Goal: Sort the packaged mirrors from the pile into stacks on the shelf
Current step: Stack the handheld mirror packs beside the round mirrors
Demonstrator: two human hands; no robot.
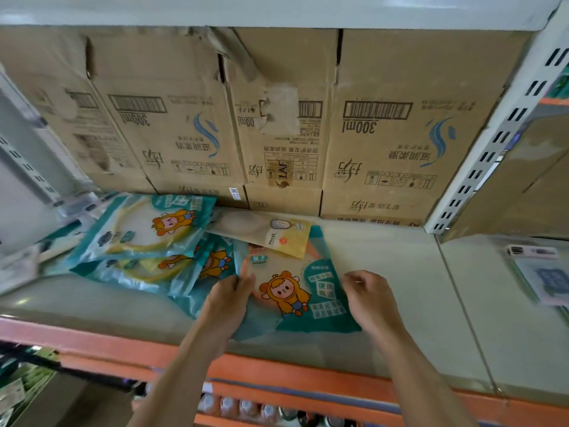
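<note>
A row of brown cardboard boxes [385,143] walls off the back of the pale metal shelf [400,272], so stacks can only be built on the strip in front of them. With that little depth, a stack set too far forward could tip over the orange front rail [277,371].

The loose pile of teal bagged mirrors with yellow rims [144,238] lies slumped at the left, its packs overlapping at angles. The plastic looks slick, so dragging one pack out would likely pull its neighbours along.

In the middle lies the teal packet [286,291] of glossy plastic holding an orange-rimmed round mirror. Its near edge sits close to the rail and its left side lies over the edge of the pile. A beige-and-yellow flat packet [264,232] rests with one corner on the teal packet's far end. A quick lift would probably flick it aside or mix it into the wrong stack.

The left hand [229,300] holds the teal packet's left edge with its fingers curled over it. The right hand [368,297] pinches the right edge. Both grips are on thin film, so the heavy glass inside might sag or slip.
</note>
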